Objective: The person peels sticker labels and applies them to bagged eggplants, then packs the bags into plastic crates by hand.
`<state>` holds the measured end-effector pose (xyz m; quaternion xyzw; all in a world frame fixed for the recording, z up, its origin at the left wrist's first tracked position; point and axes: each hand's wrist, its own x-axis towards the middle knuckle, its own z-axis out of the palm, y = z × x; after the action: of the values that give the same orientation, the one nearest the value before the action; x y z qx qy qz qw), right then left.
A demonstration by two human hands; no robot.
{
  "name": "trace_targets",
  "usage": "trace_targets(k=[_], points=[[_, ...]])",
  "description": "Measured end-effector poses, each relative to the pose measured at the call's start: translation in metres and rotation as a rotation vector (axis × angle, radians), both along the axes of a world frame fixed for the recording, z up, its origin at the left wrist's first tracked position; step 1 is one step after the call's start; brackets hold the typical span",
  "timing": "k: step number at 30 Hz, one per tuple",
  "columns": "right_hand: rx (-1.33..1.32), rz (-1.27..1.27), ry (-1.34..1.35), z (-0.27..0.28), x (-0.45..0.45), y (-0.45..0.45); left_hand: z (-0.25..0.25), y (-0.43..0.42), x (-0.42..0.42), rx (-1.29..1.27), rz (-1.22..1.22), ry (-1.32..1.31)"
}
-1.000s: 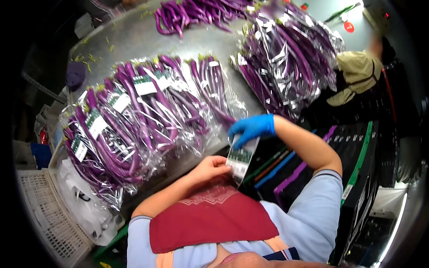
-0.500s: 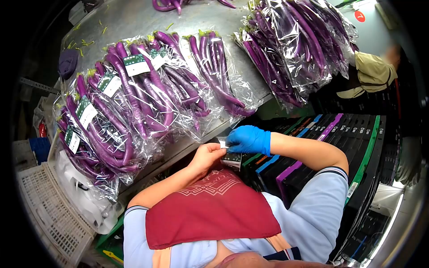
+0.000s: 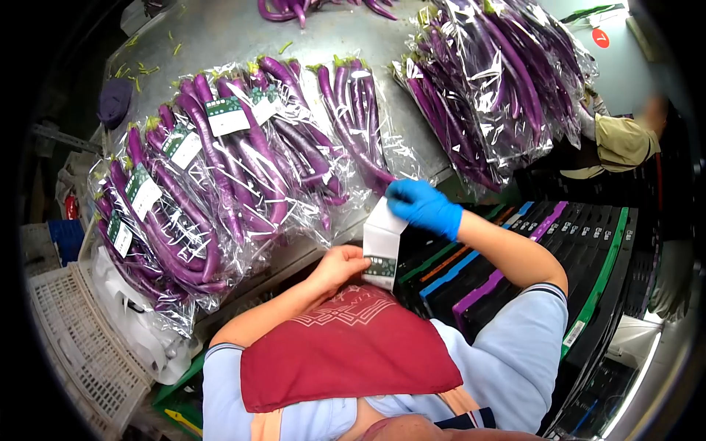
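Label strip [image 3: 382, 241] is pinched near the tabletop [image 3: 353, 40] edge by left grip [image 3: 340, 266] and right grip [image 3: 425, 208], long axis running toward the apron [image 3: 349, 364].

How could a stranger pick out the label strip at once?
Start at the metal table with its bags of eggplants, then look past its near edge, before the red apron. There a bare left hand and blue-gloved right hand hold the label strip between them. Unlike the labels on the bags, it shows mostly white, with green near its lower end.
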<state>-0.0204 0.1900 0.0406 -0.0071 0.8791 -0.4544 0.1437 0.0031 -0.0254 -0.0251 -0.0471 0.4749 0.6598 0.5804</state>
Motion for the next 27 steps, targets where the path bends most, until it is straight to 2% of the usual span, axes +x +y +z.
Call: trace_targets(k=[2,4,5,8,11,14,17,19,20,22,25,27], points=[[-0.149,-0.189,-0.058,0.016,-0.028,0.019,-0.024,0.001,0.005,0.018,-0.081,0.044],[-0.154,-0.193,0.079,0.021,-0.069,0.043,-0.019,0.004,0.003,0.037,-0.16,0.001],[0.071,-0.147,0.187,0.025,-0.09,0.054,-0.02,0.005,0.004,0.03,-0.165,-0.003],[0.337,-0.189,0.573,0.022,-0.152,0.07,-0.022,0.009,0.001,0.016,-0.161,-0.003],[0.602,-0.204,1.104,0.036,-0.187,0.062,-0.023,0.011,-0.002,0.029,-0.146,-0.015],[0.924,-0.016,1.243,0.02,-0.189,0.048,-0.019,0.015,-0.005,0.034,-0.111,-0.065],[1.101,0.224,1.135,-0.059,-0.176,0.041,-0.027,0.02,-0.005,0.021,-0.133,-0.037],[0.939,0.328,0.765,-0.092,-0.154,0.033,-0.029,0.022,-0.008,0.02,-0.144,-0.028],[0.864,0.374,0.703,-0.085,-0.14,0.026,-0.03,0.023,-0.008,0.019,-0.152,-0.025],[0.567,0.262,0.814,-0.077,-0.122,0.028,-0.035,0.024,-0.008,0.017,-0.132,-0.034],[0.61,-0.268,0.675,-0.074,-0.116,0.041,-0.034,0.028,-0.011,0.018,-0.09,-0.066],[0.078,-0.472,0.206,-0.121,-0.117,0.054,-0.037,0.028,-0.01,0.02,-0.083,-0.076]])
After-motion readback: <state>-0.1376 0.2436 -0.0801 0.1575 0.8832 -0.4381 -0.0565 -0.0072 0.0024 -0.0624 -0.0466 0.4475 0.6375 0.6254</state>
